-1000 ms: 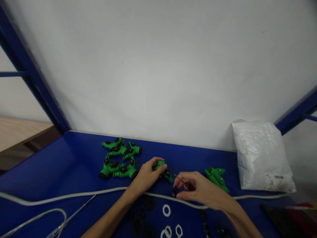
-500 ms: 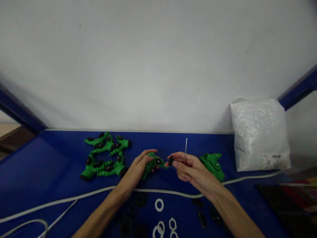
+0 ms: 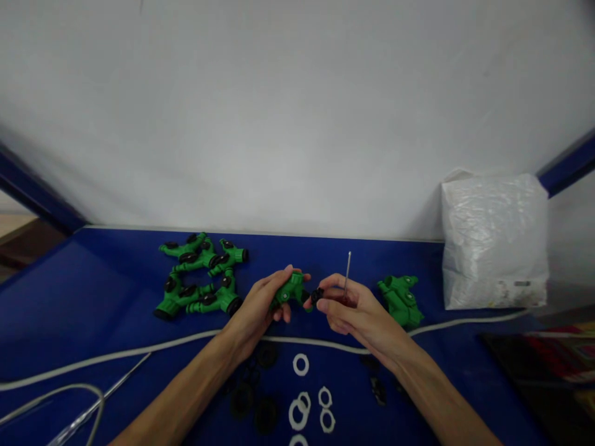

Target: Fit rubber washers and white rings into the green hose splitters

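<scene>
My left hand (image 3: 267, 300) is wrapped round a green Y-shaped hose connector (image 3: 292, 285) just left of the middle of the table. A black part shows at the connector's right side. Close by on the right, my right hand (image 3: 346, 303) pinches a small black knob (image 3: 317, 295) between thumb and fingertips. The same hand also carries a screwdriver (image 3: 348, 267), its thin metal shaft pointing up and its reddish handle mostly hidden in the palm. The knob is very near the connector; whether they touch I cannot tell.
Several green connectors with black knobs (image 3: 174, 297) lie at the left. More green bodies (image 3: 402, 300) are at the right, by a white wrapped package (image 3: 495, 241). A white cable (image 3: 311, 341) crosses the blue table (image 3: 106, 279). White rings (image 3: 300, 365) and black rings (image 3: 266, 415) lie in front.
My left hand has turned the hose connector, so a different side of it faces me. The right hand keeps the knob and screwdriver close beside it. The camera view has shifted slightly.
</scene>
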Available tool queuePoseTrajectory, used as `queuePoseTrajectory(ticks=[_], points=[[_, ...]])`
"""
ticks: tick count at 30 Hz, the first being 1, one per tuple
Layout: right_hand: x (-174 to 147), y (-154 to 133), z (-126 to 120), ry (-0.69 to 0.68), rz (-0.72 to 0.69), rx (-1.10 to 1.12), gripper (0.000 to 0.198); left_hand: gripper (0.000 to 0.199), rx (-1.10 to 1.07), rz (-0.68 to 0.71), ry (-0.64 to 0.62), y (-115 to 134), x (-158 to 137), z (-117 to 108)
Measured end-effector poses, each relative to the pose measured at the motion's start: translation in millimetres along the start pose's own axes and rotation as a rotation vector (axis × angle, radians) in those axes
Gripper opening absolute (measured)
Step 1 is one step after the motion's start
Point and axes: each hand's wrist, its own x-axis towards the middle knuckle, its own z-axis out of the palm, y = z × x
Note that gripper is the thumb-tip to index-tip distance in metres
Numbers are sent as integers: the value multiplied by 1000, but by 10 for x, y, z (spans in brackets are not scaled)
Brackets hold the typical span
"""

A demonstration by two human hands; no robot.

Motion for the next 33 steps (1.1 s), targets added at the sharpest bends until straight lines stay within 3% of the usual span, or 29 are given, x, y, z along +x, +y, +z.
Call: queuePoseTrajectory(ticks=[5, 13, 24, 27, 30, 33], points=[[-8, 37, 118, -10, 14, -96, 36, 50, 2, 11, 31, 31, -57, 68], [-22, 115, 162, 57, -62, -251, 34, 44, -133, 2, -57, -70, -42, 60], [-30, 155, 184, 211, -181, -398, 29, 52, 120, 97, 16, -90, -47, 87], [-38, 183, 178, 214, -273, -554, 21, 52, 132, 121, 44, -102, -50, 80], [-57, 182, 179, 210, -458, -733, 16, 54, 131, 124, 40, -110, -44, 75], [-72, 178, 177, 192, -629, -821, 22, 56, 102, 140, 42, -115, -32, 76]])
